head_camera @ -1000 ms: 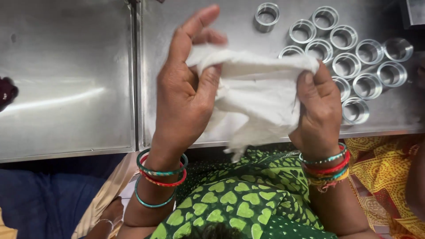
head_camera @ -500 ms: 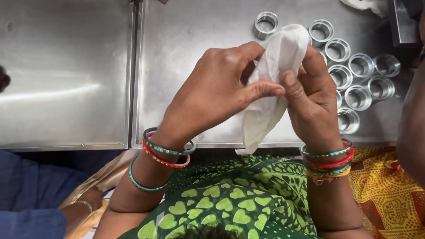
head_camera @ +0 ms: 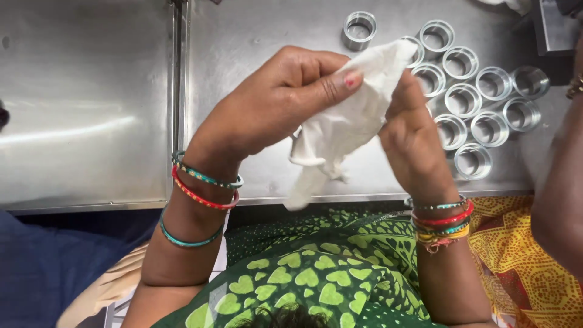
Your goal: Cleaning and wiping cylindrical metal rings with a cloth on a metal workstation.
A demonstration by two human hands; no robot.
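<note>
**White cloth pinched between both hands, rings waiting behind**

White cloth sits at the centre of the frame, held up above the steel worktop; the left hand has its thumb pressed onto the upper fold with the fingers curled behind it; the right hand grips the same cloth from the right, fingers closed into the fabric, and a loose tail hangs down toward the worktop's near edge. Whether anything is wrapped inside the cloth cannot be told.

Upper right of the frame holds a cluster of short metal rings, standing on end, close together; one ring stands apart, upper centre.

Judging by this, the work looks to be at the cloth-handling stage; no ring is in either hand, so all the visible rings seem left to be handled. Another person's arm enters at the right edge.
</note>
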